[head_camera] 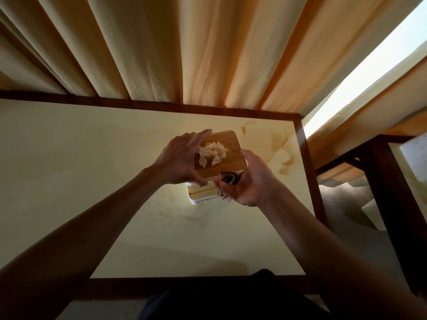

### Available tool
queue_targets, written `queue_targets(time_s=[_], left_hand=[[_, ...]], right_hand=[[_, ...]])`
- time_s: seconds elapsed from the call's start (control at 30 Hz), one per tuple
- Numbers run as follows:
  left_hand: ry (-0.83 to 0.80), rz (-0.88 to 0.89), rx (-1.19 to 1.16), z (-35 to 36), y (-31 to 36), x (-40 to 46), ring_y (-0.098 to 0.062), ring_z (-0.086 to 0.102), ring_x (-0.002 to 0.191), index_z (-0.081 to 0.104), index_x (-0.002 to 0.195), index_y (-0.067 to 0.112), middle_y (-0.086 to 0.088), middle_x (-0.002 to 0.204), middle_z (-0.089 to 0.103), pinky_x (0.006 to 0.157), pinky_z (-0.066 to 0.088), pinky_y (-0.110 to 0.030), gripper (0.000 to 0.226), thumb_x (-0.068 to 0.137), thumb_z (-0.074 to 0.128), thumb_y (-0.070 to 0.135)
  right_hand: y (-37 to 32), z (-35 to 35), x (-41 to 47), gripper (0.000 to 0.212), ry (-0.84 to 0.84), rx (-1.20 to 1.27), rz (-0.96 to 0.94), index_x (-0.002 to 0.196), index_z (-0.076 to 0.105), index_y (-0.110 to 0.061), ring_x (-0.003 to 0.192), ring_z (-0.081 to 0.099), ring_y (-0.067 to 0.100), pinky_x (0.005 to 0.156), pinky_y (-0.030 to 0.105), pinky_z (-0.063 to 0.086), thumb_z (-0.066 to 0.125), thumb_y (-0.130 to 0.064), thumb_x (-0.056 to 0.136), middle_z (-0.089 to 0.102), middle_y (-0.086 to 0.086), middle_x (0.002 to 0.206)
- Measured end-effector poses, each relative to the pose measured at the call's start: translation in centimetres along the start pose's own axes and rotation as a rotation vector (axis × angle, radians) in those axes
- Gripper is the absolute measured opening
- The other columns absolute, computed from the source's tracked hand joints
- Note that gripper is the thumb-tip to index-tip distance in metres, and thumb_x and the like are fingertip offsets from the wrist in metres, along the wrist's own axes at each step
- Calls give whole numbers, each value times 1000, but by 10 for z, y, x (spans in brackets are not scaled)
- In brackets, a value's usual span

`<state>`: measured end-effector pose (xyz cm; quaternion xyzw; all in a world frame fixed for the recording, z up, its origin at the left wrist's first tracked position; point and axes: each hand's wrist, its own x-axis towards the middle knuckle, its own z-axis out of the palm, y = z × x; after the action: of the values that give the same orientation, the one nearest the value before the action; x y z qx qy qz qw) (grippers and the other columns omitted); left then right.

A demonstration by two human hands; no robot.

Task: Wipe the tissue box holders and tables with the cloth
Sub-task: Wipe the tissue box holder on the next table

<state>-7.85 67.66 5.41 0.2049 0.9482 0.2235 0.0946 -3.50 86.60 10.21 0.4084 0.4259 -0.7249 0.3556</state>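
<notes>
So the table (92,158) is pale yellow on top with a dark wood border all round. Its far edge runs right up against the curtains (161,54), and the right edge sits near a second dark-framed table (392,181), with a strip of carpet showing between them. Most of the tabletop to the left and toward the near edge is bare, while the right side near the box has some faint smeary marks.

The tissue box holder (221,167) sits a bit right of centre on the table: white body, wooden lid, a tuft of tissue (211,153) poking out the top.

The left hand (182,158) is spread wide, fingers fairly straight, cupping the left side of the lid with the thumb at the near corner, so it looks more like steadying than a proper grab. The right hand (251,181) has its fingers curled round a bunched dark cloth (227,181), pressed against the holder's near right corner. It's dim there, so how much of the cloth actually touches the box is hard to say.
</notes>
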Motion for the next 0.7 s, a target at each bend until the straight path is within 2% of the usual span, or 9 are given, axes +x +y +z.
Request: queue_targets(time_s=[0.1,0.17,0.23,0.33,0.4,0.5,0.57,0.63,0.7], left_hand=[[5,-10,-10,1,3,-1,-25,41,129,16,154,25,-7,145,43,108,30,-38,128,54,90,55],[10,-12,12,1,2,-1,-25,43,126,16,153,26,-7,142,45,106,32,-37,128,53,90,56],[13,-8,30,2,1,0,-24,44,122,17,152,27,-6,138,48,103,35,-36,128,51,89,58],[26,-14,35,3,1,0,-23,44,122,18,152,27,-5,138,47,103,35,-36,126,52,87,60],[22,-21,38,3,1,0,-23,42,124,18,152,27,-5,140,44,105,34,-37,125,54,86,61],[1,-18,31,1,1,0,-23,41,127,19,152,27,-4,143,43,106,34,-38,123,55,87,60],[-7,-14,30,0,1,0,-23,41,128,19,151,27,-4,144,42,106,34,-38,122,55,87,59],[-12,-13,30,-1,1,0,-23,40,129,19,152,26,-4,145,41,106,34,-39,121,56,87,58],[-5,-9,29,-1,1,-1,-24,40,129,21,152,24,-5,145,41,106,35,-39,120,57,87,57]], right_hand=[[7,11,9,53,53,2,-59,121,60,-10,63,73,30,45,29,56,70,-49,88,68,22,110],[14,19,14,43,125,43,-113,120,61,-8,53,70,26,42,28,55,78,-26,85,67,21,104],[23,24,19,38,223,84,-213,120,60,-5,42,65,21,39,25,53,73,-1,85,66,18,92],[33,29,18,33,301,152,-304,113,60,-4,47,64,19,40,23,51,64,12,84,65,18,91],[33,22,9,27,310,167,-300,106,61,0,51,61,17,38,20,46,57,15,84,65,19,87],[26,-8,-12,18,167,230,-304,95,65,4,40,52,8,32,18,41,50,10,88,63,18,80],[20,-35,-28,22,80,259,-368,104,68,2,42,51,5,33,16,41,49,1,93,62,16,84],[16,-52,-38,25,172,188,-524,112,67,1,47,54,8,39,19,45,50,-3,95,63,13,84],[19,-61,-30,19,452,-43,-794,104,69,-2,48,61,11,42,24,50,54,-11,99,67,8,79]])
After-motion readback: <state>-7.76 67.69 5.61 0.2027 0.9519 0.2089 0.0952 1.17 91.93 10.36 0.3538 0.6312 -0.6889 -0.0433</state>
